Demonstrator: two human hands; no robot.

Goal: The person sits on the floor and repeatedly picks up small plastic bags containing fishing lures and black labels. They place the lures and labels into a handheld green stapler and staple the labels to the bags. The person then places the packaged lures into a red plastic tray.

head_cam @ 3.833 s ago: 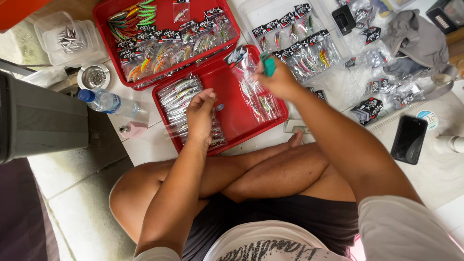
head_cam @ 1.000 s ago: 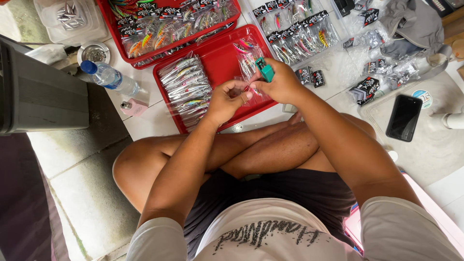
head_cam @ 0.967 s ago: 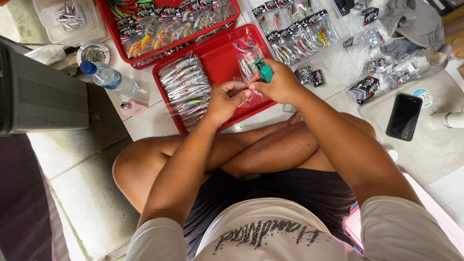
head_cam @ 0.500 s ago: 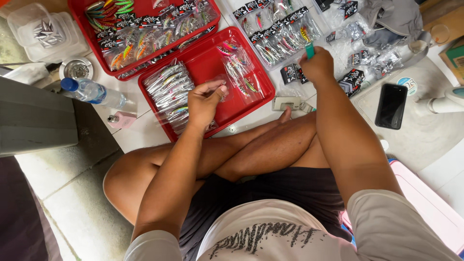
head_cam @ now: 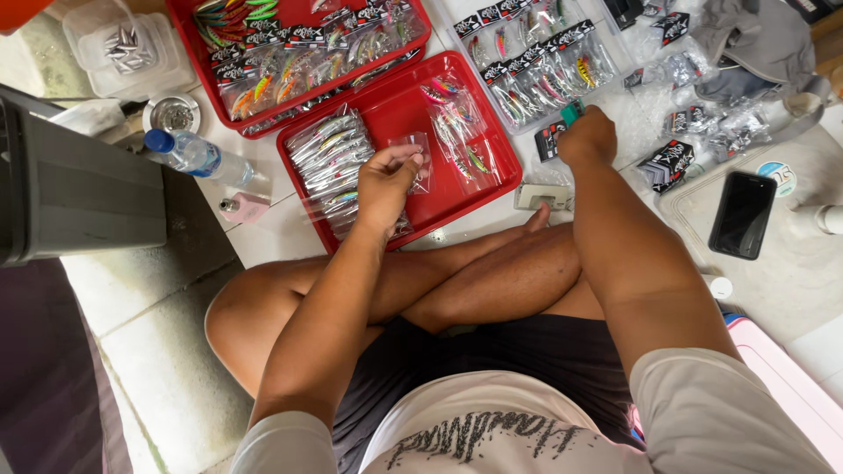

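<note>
I sit cross-legged on a tiled floor. My left hand (head_cam: 389, 176) is over the near red tray (head_cam: 399, 110) and pinches a small clear plastic bag (head_cam: 420, 167) between thumb and fingers. A stack of bagged fishing lures (head_cam: 332, 158) lies in the tray's left half, and a few loose bagged lures (head_cam: 461, 145) lie in its right half. My right hand (head_cam: 587, 136) is closed on a small teal tool (head_cam: 572, 111) and rests on the floor to the right of the tray, beside a black header card (head_cam: 551, 140).
A second red tray (head_cam: 294, 48) full of packaged lures lies farther away. A clear tray of lures (head_cam: 544, 61), loose black cards (head_cam: 667, 162), a grey cloth (head_cam: 746, 44), a black phone (head_cam: 742, 213), a water bottle (head_cam: 193, 156), a dark bin (head_cam: 75, 184).
My hands were together over the near red tray. They have parted: my right hand moved right with the teal tool to the floor, and my left hand stays over the tray holding the clear bag.
</note>
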